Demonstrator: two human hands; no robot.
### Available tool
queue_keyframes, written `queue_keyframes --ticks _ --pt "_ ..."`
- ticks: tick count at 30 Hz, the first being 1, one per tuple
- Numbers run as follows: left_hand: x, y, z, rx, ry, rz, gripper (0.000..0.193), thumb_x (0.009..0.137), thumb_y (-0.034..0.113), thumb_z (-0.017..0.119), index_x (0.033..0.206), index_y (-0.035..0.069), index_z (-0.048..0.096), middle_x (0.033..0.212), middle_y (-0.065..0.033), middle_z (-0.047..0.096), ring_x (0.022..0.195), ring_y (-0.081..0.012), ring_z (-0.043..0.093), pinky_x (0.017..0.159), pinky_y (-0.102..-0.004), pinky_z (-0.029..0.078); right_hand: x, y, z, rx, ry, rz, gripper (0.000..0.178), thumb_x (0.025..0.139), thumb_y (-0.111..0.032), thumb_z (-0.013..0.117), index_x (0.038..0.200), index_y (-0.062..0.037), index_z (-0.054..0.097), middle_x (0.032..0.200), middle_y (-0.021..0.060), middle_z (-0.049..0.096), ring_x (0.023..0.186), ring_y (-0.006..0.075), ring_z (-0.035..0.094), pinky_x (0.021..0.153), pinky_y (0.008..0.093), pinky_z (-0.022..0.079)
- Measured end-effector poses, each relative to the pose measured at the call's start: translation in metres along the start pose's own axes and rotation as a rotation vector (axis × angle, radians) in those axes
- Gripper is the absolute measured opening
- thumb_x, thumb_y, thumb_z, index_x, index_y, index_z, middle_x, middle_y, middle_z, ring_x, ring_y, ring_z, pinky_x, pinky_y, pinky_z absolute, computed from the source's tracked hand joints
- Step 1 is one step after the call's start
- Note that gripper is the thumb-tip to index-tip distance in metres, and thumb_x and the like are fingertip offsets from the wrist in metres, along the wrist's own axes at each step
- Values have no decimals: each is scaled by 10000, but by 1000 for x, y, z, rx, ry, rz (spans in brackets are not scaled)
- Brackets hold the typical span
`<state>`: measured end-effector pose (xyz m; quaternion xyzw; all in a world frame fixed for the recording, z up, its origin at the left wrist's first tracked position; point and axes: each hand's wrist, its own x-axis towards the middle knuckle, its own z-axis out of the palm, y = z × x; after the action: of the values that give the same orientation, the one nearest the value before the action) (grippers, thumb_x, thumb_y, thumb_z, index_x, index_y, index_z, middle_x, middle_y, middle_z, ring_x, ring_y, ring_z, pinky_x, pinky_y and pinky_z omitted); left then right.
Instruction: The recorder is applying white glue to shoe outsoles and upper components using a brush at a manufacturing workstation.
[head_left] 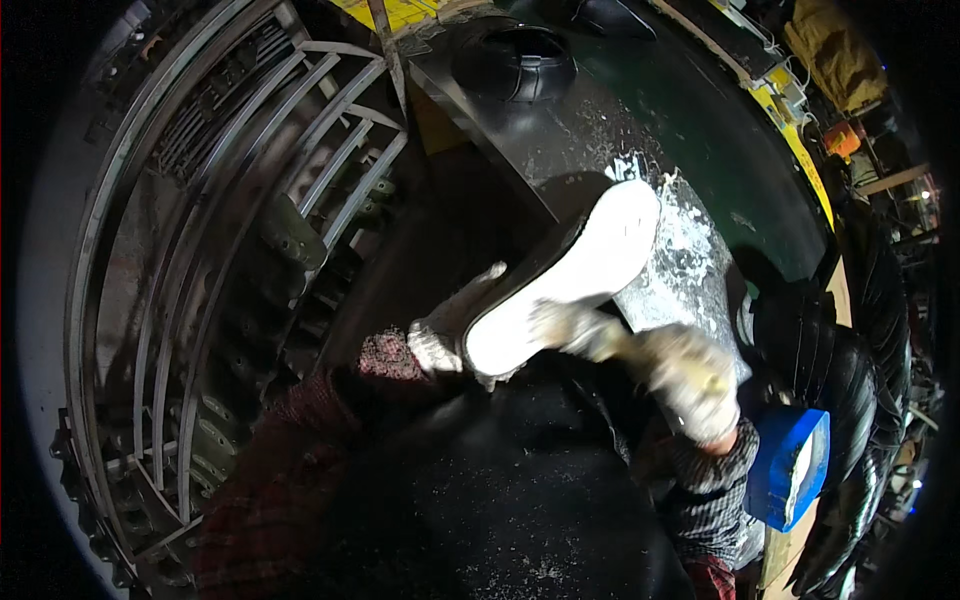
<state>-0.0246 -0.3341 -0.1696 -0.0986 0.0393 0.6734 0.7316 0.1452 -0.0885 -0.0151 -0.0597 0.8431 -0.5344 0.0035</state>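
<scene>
A dark shoe with a white sole (pixel 575 275) is held sole up in front of me, tilted with one end toward the upper right. My left hand (pixel 440 345), in a pale glove, grips the shoe at its lower left side; part of the hand is hidden behind it. My gloved right hand (pixel 695 380) is smeared by motion and closed round a brush-like tool (pixel 585 332). The tool's pale tip touches the sole near its middle. Right of that hand stands a blue container (pixel 790 470) with white matter on its inside.
Left of me stands a metal rack (pixel 215 230) with curved bars. The dark work surface (pixel 695 245) beyond the shoe is smeared white. A round black object (pixel 515 62) sits on it farther off. Glossy black items (pixel 850 400) are heaped at the right.
</scene>
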Motion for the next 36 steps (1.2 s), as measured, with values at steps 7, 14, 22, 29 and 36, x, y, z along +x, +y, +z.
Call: queue_keyframes --ticks 7,14,22,29,36 --pt "-12 8 -15 -148 140 -70 729 850 673 494 1296 98 525 1136 -210 619 934 -408 630 766 -589 511 16 34 -42 -187 708 6 254 884 -28 631 1133 17 612 967 69 634 839 139 599 737 264 491" --pt "-5 19 8 69 22 -24 577 935 546 478 1317 115 515 1185 -136 633 967 -280 666 797 -520 564 -19 -28 -1 -298 132 58 313 736 54 712 1017 -79 667 910 97 625 753 232 627 662 324 509" --pt "41 53 143 566 454 505 468 946 305 533 1324 42 451 1295 -128 523 1118 -271 590 926 -356 528 43 -77 -1 -792 280 -339 400 675 59 717 1045 -80 657 855 99 618 726 267 629 626 350 505" --pt "91 135 185 988 147 739 325 915 86 602 1209 -19 511 1013 -203 645 860 -291 684 763 -407 584 -20 -30 -11 -539 621 -17 346 691 35 732 1021 -54 673 867 129 648 744 275 649 646 338 520" --pt "102 248 201 2544 1218 1055 734 718 320 682 1355 49 440 1253 -249 551 1153 -397 530 988 -415 416 -91 -28 -7 -506 845 187 281 742 59 683 1014 6 641 880 135 639 775 271 636 698 333 513"
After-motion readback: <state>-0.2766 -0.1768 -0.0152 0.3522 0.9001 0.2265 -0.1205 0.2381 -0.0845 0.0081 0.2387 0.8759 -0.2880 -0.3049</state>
